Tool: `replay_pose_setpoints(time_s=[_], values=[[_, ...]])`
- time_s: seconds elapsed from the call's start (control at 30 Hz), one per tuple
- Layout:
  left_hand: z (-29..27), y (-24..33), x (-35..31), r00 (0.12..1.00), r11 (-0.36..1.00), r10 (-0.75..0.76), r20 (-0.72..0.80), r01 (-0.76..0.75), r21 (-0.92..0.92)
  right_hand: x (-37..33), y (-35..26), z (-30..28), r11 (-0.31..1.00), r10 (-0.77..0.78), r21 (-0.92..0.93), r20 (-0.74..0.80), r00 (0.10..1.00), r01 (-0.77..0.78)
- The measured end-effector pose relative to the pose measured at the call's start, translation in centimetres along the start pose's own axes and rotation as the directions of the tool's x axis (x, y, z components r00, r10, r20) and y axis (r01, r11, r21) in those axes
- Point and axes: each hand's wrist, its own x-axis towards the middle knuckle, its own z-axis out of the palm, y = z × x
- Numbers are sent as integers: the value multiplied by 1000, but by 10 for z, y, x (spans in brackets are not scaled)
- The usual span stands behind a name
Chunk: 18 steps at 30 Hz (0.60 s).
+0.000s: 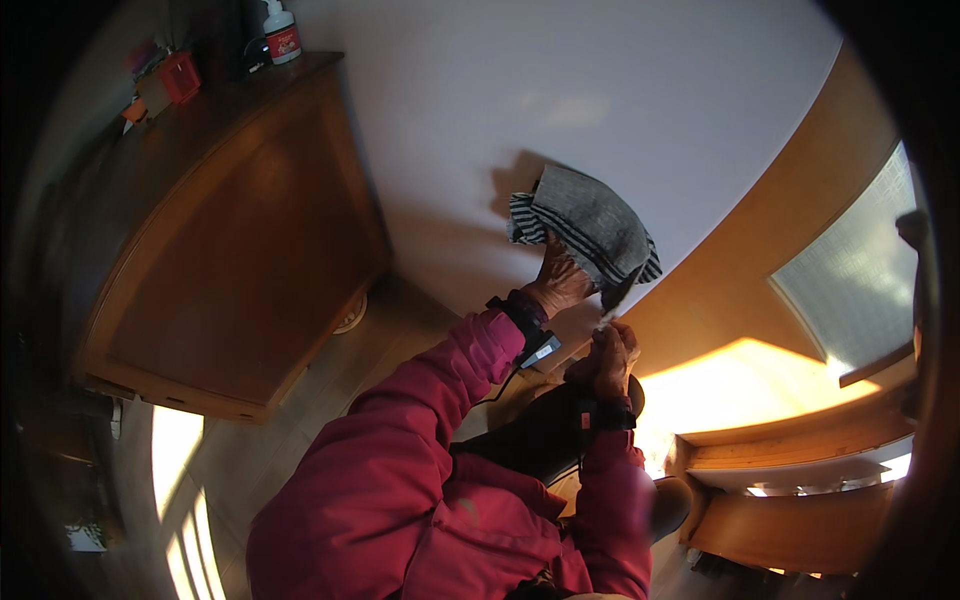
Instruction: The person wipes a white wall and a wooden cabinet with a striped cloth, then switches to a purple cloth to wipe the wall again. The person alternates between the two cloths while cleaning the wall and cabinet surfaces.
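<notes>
Wooden cabinet (215,255) fills the left, and I see a white pump bottle (281,32) and a small red container (181,76) at its top back edge. Further right, my left hand (556,284) is raised against the white wall (560,90), clenched on the lower edge of a grey cloth with striped trim (590,228). Just below, my right hand (609,360) pinches the cloth's hanging corner between its fingertips.

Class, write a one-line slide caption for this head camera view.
Left hand holds a grey striped cloth against a white wall; right hand pinches its lower corner.
</notes>
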Motion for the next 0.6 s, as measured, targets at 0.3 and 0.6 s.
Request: replay_pose_setpoints(time_s=[0.3,0.6], values=[[-48,-66,29,995,1000,-13,-100,16,26,5,5,-17,999,29,14,47,998,-30],[-104,-237,31,961,991,-118,-250,129,30,11,9,-9,995,53,-84,14,999,-52]])
